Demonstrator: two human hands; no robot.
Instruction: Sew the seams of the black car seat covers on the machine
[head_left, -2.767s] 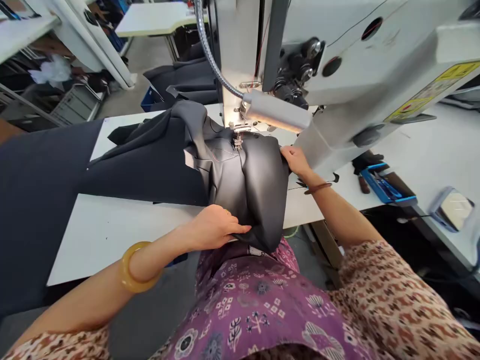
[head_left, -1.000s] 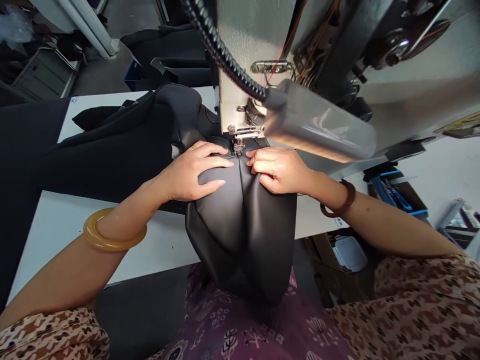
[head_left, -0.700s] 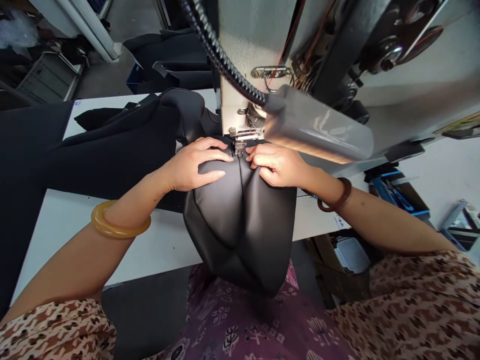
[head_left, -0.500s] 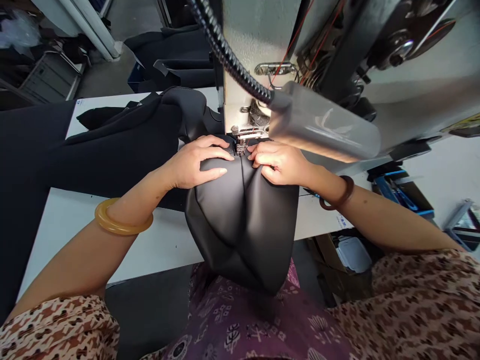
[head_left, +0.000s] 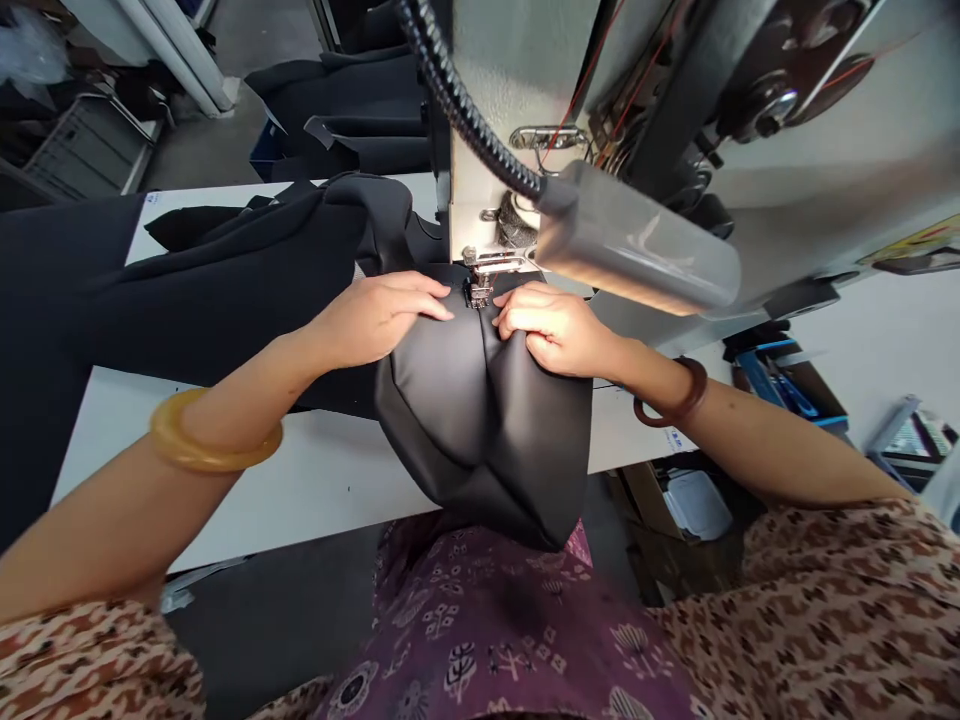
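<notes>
Head camera, at a sewing station: a black smooth-faced garment panel (head_left: 484,430) bulges over the near edge of the bench (head_left: 300,490), hanging toward the worker's lap. Watching remotely, I see the left hand (head_left: 375,318) lying flat with fingers spread on the panel, left of its centre crease. The right hand (head_left: 555,338) presses just across the crease, fingers curled (whether they pinch the fabric, I cannot tell). Both hands sit just before the presser foot (head_left: 480,291), apparently to keep the two sides level beneath it. Further dark fabric (head_left: 225,270) runs left across the bench. Beyond the sewing machine's lamp (head_left: 637,240), dark garments (head_left: 345,120) lie on a further table.
</notes>
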